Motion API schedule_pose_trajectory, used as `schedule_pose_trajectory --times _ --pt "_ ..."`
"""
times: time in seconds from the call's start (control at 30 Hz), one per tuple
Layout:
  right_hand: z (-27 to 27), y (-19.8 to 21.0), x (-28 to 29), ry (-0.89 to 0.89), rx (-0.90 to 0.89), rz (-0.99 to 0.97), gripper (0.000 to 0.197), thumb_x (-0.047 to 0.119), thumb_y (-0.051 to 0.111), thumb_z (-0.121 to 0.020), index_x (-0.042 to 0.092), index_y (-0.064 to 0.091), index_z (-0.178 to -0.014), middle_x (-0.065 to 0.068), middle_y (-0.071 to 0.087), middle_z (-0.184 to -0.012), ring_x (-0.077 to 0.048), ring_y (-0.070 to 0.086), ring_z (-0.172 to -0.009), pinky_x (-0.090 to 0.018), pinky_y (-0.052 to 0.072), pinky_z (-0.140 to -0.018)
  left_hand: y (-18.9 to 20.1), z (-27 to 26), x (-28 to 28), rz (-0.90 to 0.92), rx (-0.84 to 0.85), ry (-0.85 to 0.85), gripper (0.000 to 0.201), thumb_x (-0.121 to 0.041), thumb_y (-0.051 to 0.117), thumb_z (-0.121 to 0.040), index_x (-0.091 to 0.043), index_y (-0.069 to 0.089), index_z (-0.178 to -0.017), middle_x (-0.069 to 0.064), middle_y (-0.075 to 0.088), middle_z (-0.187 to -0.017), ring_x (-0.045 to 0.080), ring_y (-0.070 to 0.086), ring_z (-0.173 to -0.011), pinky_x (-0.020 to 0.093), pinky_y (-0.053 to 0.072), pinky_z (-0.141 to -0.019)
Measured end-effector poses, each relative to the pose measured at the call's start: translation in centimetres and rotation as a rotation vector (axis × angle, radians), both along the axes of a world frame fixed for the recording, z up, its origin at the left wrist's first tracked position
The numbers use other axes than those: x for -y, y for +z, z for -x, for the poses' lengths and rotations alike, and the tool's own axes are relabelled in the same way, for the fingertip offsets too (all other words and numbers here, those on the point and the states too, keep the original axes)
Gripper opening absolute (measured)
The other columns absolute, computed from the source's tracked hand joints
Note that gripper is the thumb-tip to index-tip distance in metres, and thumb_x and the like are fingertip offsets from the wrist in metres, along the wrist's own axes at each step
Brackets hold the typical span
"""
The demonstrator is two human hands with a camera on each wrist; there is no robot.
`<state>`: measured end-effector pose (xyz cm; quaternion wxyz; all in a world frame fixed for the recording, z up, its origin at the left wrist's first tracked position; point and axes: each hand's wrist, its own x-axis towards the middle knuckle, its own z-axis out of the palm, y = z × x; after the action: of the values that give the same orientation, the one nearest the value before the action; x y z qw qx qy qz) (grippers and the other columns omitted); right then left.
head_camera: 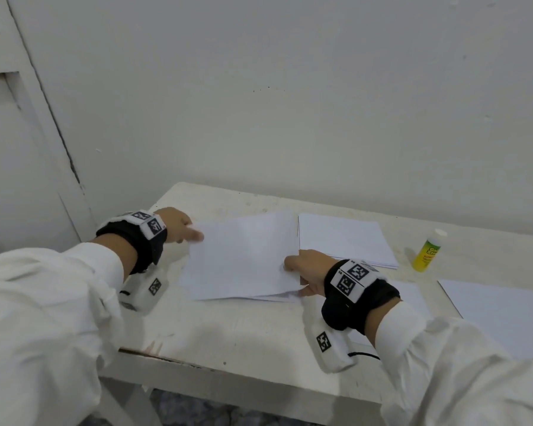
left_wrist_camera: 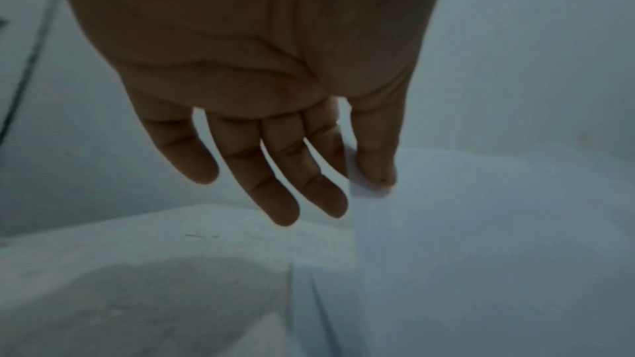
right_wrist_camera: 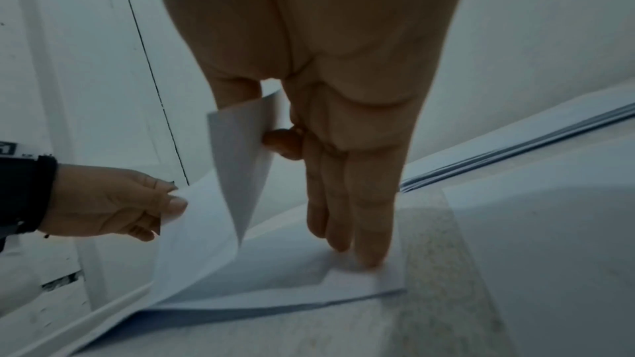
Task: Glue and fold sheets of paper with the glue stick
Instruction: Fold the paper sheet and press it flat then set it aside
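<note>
White paper sheet [head_camera: 243, 256], thin, curved upward

A plain indoor room, sparsely furnished; whether home or office cannot be told. A small white-painted bench [head_camera: 259, 330] with a scuffed, stained top and a chipped front edge stands against a bare off-white plastered wall [head_camera: 290, 103]. At left, a white panelled wooden door [head_camera: 19, 149] shows a dark gap along its frame. The bench carries only stationery: a stack of plain white paper sheets [head_camera: 345, 238], loose white sheets [head_camera: 505, 309] and a yellow-green glue stick with a white cap [head_camera: 427, 253]. A patch of dark speckled floor [head_camera: 197, 410] appears beneath.
</note>
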<state>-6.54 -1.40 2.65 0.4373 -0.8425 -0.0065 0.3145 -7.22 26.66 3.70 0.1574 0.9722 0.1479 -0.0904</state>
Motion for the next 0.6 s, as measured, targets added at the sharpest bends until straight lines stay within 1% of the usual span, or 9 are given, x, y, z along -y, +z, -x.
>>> schedule_pose_trajectory --times 0.03,0.1,0.17,0.23,0.3,0.37,0.47,0.53,0.6 --pt "-0.2 -0.1 -0.1 -0.036 0.008 -0.01 0.008 0.01 0.05 -0.09 0.015 0.051 -0.084 -0.004 0.047 -0.08 -0.017 0.048 -0.065 -0.041 0.052 -0.089 0.0 -0.1 -0.3 0.154 0.081 0.066 0.035 -0.04 0.064 -0.088 -0.012 0.05 -0.072 0.0 0.059 -0.074 0.016 0.056 -0.069 0.024 0.035 -0.058" --pt "-0.3 -0.4 -0.5 -0.105 -0.002 -0.062 0.002 0.009 0.05 -0.09 0.009 0.05 -0.088 -0.007 0.045 -0.075 -0.019 0.049 -0.06 -0.043 0.054 -0.088 -0.2 -0.6 -0.3 0.431 0.224 0.161 0.031 -0.034 0.062 -0.091 -0.011 0.047 -0.077 0.005 0.063 -0.082 0.015 0.062 -0.067 0.024 0.04 -0.06" --pt "-0.3 -0.9 -1.2 -0.128 -0.005 -0.077 0.008 0.009 0.049 -0.091 0.004 0.048 -0.097 -0.01 0.049 -0.075 -0.023 0.054 -0.062 -0.045 0.054 -0.087 -0.5 -0.7 0.3 0.578 0.287 0.221 0.031 -0.033 0.058 -0.094 -0.014 0.042 -0.075 0.009 0.061 -0.088 0.018 0.06 -0.065 0.026 0.044 -0.061" --pt "-0.4 -1.4 -1.8 -0.125 -0.004 -0.081 0.012 0.012 0.049 -0.092 0.007 0.045 -0.103 -0.011 0.054 -0.086 -0.026 0.059 -0.073 -0.042 0.057 -0.081 -1.1 -0.7 1.0 0.631 0.21 0.255 0.03 -0.035 0.057 -0.094 -0.015 0.043 -0.076 0.009 0.057 -0.088 0.021 0.055 -0.066 0.029 0.047 -0.065" --pt "-0.4 -1.5 -2.3 -0.127 -0.004 -0.092 0.014 0.013 0.049 -0.093 0.008 0.044 -0.105 -0.014 0.054 -0.101 -0.03 0.06 -0.084 -0.041 0.057 -0.079 -1.9 -0.2 1.1 0.616 0.068 0.274 0.03 -0.035 0.066 -0.088 -0.012 0.049 -0.079 0.011 0.055 -0.081 0.024 0.052 -0.066 0.035 0.05 -0.07" --pt "-0.6 -1.4 -2.5 -0.133 -0.007 -0.089 0.013 0.012 0.048 -0.093 0.009 0.043 -0.105 -0.015 0.052 -0.107 -0.031 0.059 -0.088 -0.041 0.057 -0.079 -2.9 0.5 0.6 0.557 -0.068 0.309 0.035 -0.032 0.078 -0.077 -0.007 0.054 -0.081 0.015 0.057 -0.075 0.024 0.051 -0.059 0.036 0.049 -0.07" --pt "-0.9 -1.2 -2.7 -0.134 -0.045 -0.075 0.01 0.009 0.045 -0.094 0.008 0.044 -0.104 -0.014 0.055 -0.096 -0.03 0.061 -0.08 -0.043 0.055 -0.083 -3.5 1.3 0.2 0.562 -0.142 0.335 0.025 -0.019 0.079 -0.077 -0.004 0.059 -0.08 0.011 0.065 -0.066 0.024 0.057 -0.056 0.031 0.048 -0.063" --pt "-0.8 -1.0 -2.7 -0.164 -0.091 -0.1 0.013 0.008 0.041 -0.095 0.006 0.044 -0.108 -0.013 0.055 -0.086 -0.029 0.062 -0.069 -0.041 0.053 -0.076 -3.4 1.6 0.5 0.6 -0.141 0.35 0.017 -0.014 0.071 -0.085 -0.004 0.059 -0.08 0.009 0.065 -0.063 0.022 0.057 -0.054 0.027 0.047 -0.055" --pt "-0.8 -1.0 -2.6 -0.199 -0.113 -0.13 0.023 0.008 0.041 -0.095 0.005 0.043 -0.117 -0.014 0.055 -0.092 -0.031 0.065 -0.074 -0.042 0.053 -0.076 -3.0 1.7 0.8 0.633 -0.135 0.355 0.018 -0.018 0.066 -0.09 -0.004 0.059 -0.08 0.008 0.064 -0.064 0.021 0.057 -0.056 0.028 0.048 -0.056"
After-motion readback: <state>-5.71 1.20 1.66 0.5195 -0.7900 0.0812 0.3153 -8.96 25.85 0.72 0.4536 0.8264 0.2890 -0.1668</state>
